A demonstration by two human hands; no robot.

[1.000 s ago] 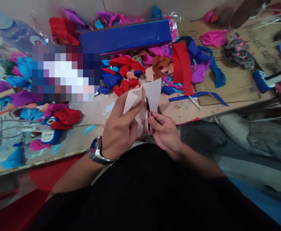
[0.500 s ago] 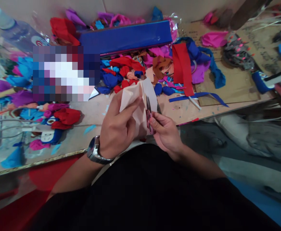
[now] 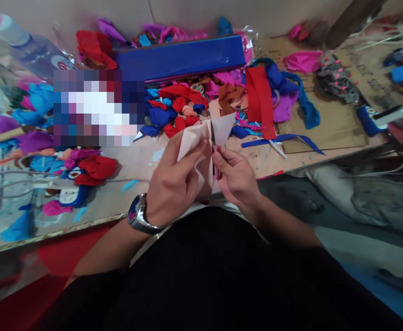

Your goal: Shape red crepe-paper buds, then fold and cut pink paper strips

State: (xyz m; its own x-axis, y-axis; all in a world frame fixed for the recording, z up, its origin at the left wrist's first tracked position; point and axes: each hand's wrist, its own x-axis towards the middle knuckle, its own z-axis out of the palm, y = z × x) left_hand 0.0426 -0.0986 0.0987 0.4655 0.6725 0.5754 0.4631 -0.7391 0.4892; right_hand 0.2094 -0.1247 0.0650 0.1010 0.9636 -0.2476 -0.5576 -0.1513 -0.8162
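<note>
My left hand (image 3: 175,177), with a metal watch on its wrist, grips a sheet of pale peach crepe paper (image 3: 204,177) between thumb and fingers. Closed round pink-handled scissors (image 3: 215,163), my right hand (image 3: 234,174) is beside the sheet's right edge. The scissor blades point away from me and lie along the paper, nearly together. A pale strip (image 3: 223,128) stands out to the right of the blades. Part of the handles is hidden by my fingers.
Behind my hands lie crumpled scraps in red, blue and pink, with a long blue box (image 3: 182,57) beyond. A red strip (image 3: 259,101) and cardboard (image 3: 322,133) are at right. At left are a clear bottle (image 3: 32,50), a power strip (image 3: 72,195) and cables.
The scissor blades have come together along the paper. The pale strip has swung out to the right and hangs further from the sheet. Both hands have shifted slightly.
</note>
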